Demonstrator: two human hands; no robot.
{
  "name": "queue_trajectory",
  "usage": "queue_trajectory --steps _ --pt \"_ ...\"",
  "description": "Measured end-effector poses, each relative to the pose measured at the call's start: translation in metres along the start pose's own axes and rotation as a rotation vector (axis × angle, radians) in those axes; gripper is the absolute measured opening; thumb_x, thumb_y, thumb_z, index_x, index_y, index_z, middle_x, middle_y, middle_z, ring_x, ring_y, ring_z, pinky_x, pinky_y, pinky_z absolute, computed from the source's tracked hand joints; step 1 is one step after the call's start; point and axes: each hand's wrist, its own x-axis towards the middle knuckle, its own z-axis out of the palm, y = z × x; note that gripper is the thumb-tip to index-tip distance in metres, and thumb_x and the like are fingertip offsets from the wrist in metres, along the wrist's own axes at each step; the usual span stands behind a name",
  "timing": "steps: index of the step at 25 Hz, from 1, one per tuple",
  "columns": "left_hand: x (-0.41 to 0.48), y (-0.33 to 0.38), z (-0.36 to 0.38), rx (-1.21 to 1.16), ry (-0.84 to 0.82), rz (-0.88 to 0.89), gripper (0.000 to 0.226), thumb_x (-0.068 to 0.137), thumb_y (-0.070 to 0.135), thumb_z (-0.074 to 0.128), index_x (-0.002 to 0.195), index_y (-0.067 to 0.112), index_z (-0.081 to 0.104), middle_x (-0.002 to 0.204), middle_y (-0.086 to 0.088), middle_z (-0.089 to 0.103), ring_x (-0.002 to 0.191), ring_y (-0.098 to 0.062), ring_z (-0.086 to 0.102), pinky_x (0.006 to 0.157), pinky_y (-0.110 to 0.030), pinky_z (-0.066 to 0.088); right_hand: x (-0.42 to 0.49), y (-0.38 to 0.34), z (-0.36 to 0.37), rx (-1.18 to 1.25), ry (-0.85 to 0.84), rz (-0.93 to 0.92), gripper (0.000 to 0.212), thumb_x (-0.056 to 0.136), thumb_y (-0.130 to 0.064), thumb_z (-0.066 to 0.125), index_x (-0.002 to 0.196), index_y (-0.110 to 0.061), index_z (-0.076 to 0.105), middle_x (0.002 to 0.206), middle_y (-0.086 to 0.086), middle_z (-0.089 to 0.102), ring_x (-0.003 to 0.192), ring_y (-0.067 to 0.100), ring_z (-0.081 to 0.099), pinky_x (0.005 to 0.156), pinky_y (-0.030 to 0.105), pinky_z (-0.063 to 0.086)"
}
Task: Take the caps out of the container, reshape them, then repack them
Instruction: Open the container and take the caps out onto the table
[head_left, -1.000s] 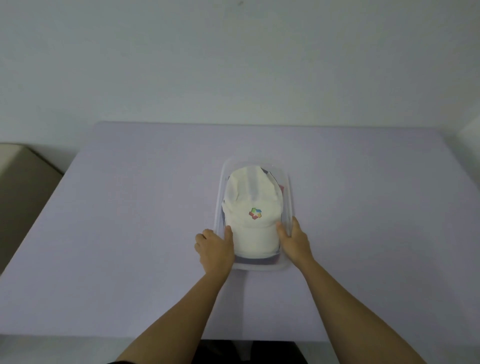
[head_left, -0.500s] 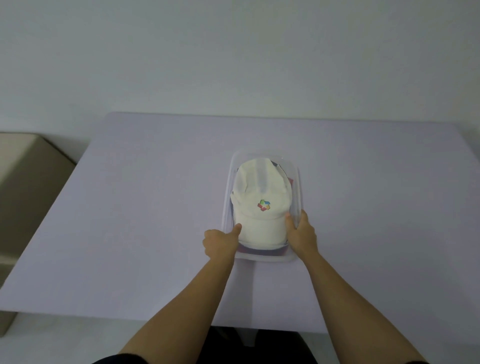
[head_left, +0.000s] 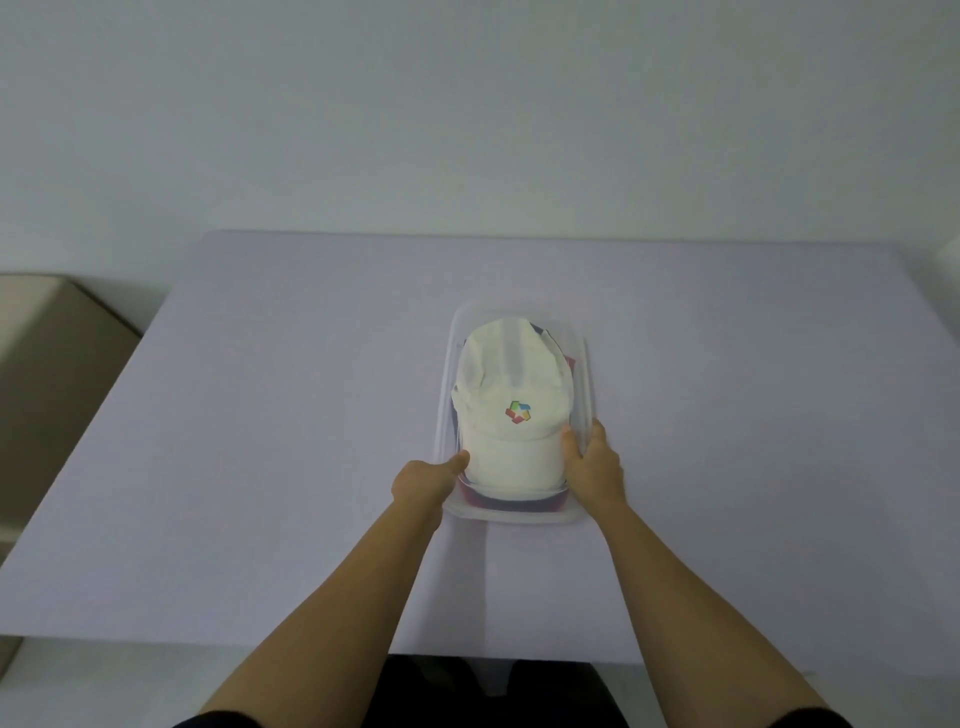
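- A clear container (head_left: 444, 395) sits on the lilac tabletop (head_left: 260, 426), a little right of the middle, with its long side running away from the person
- A white cap (head_left: 511, 447) lies on top inside it and fills most of the opening; the brim points towards the person, the crown towards the far end
- A logo (head_left: 518, 412) in red, green and blue shows on the front of the white cap, just above the brim
- Other caps (head_left: 511, 503) lie under the white cap: navy and red edges show at the near end and along the far right side; how many cannot be told
- The left hand (head_left: 423, 480) grips the container's left wall by the near corner: the thumb goes over the rim with its tip touching the brim's left edge, and the fingers are curled on the outside
- The right hand (head_left: 592, 465) grips the right wall across from it: the thumb is inside against the white cap's right side, the fingers outside along the wall, one reaching up by the rim
- Both forearms are bare and come in from the lower edge
- A pale wall (head_left: 467, 104) stands behind the tabletop
- A beige box (head_left: 47, 374) sits at the left, lower than the tabletop
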Motion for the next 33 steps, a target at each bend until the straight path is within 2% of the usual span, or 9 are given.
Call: queue_trajectory --steps 6,9,11,14,17,21,24,28,33 --pt "-0.001 0.004 -0.002 0.008 -0.016 0.044 0.069 0.085 0.042 0.064 0.132 -0.003 0.042 0.133 -0.017 0.05 0.118 -0.035 0.05 0.081 -0.036 0.042 0.002 0.0 -0.006 0.057 -0.034 0.023 0.063 0.096 -0.046 0.038 0.147 -0.014 0.021 0.147 0.013 0.039 0.133 0.033 0.038 0.109 0.042 0.031" --pt "0.001 -0.002 -0.004 0.052 0.032 0.104 0.061 0.08 0.045 0.067 0.116 0.0 0.05 0.109 -0.015 0.055 0.092 -0.026 0.056 0.064 -0.028 0.042 0.002 0.003 -0.011 0.138 -0.092 0.013 0.065 0.092 -0.051 0.041 0.145 -0.017 0.027 0.145 0.008 0.042 0.131 0.029 0.041 0.109 0.04 0.034" --pt "-0.001 -0.01 0.0 0.001 0.103 0.229 0.044 0.08 0.039 0.069 0.096 0.004 0.048 0.089 -0.008 0.047 0.071 -0.017 0.044 0.057 -0.023 0.037 -0.001 0.0 -0.016 0.227 -0.133 0.035 0.061 0.093 -0.051 0.039 0.143 -0.018 0.03 0.144 0.002 0.041 0.132 0.025 0.04 0.104 0.032 0.032" --pt "-0.018 -0.009 0.008 -0.454 -0.042 0.317 0.037 0.083 0.021 0.068 0.109 0.013 0.043 0.087 -0.002 0.057 0.078 -0.018 0.059 0.071 -0.026 0.05 0.0 -0.002 -0.021 0.397 -0.196 0.086 0.072 0.089 -0.068 0.021 0.146 -0.025 0.024 0.151 -0.003 0.031 0.14 0.019 0.027 0.115 0.037 0.021" --pt "-0.017 0.001 0.001 -0.8 -0.205 0.351 0.053 0.082 0.004 0.068 0.124 0.022 0.041 0.096 -0.01 0.066 0.08 -0.02 0.07 0.074 -0.028 0.056 0.005 0.002 -0.022 0.559 -0.249 0.145 0.102 0.062 -0.091 0.018 0.144 -0.032 0.03 0.15 -0.002 0.037 0.138 0.02 0.033 0.116 0.047 0.024" --pt "0.025 0.016 -0.068 -0.995 -0.143 0.439 0.053 0.082 -0.012 0.058 0.129 0.01 0.046 0.07 -0.004 0.07 0.063 -0.02 0.07 0.069 -0.03 0.06 -0.007 -0.001 -0.014 0.22 -0.158 0.072 0.057 0.098 -0.046 0.029 0.148 -0.026 0.014 0.154 0.001 0.027 0.139 0.025 0.03 0.11 0.037 0.025" --pt "0.061 0.013 -0.126 -0.976 -0.051 0.445 0.056 0.081 -0.014 0.057 0.132 0.005 0.046 0.063 0.0 0.072 0.063 -0.02 0.072 0.073 -0.032 0.06 -0.013 0.002 -0.003 0.083 -0.042 0.035 0.054 0.099 -0.019 0.03 0.149 -0.027 0.01 0.134 0.014 0.051 0.12 0.034 0.049 0.088 0.032 0.035" --pt "0.095 -0.011 -0.145 -0.964 -0.047 0.374 0.053 0.084 -0.011 0.056 0.133 0.008 0.045 0.068 -0.003 0.073 0.065 -0.02 0.072 0.075 -0.032 0.06 -0.006 0.005 0.007 -0.018 0.04 0.033 0.055 0.099 -0.016 0.03 0.149 -0.029 0.011 0.092 0.012 0.059 0.095 0.035 0.058 0.082 0.035 0.041" --pt "0.118 -0.043 -0.132 -0.881 -0.086 0.277 0.05 0.084 -0.008 0.059 0.129 0.01 0.048 0.093 -0.013 0.064 0.067 -0.02 0.072 0.07 -0.031 0.061 -0.001 0.01 0.01 -0.089 0.083 0.015 0.053 0.1 -0.019 0.03 0.149 -0.027 0.011 0.098 0.018 0.063 0.096 0.038 0.059 0.086 0.041 0.044"
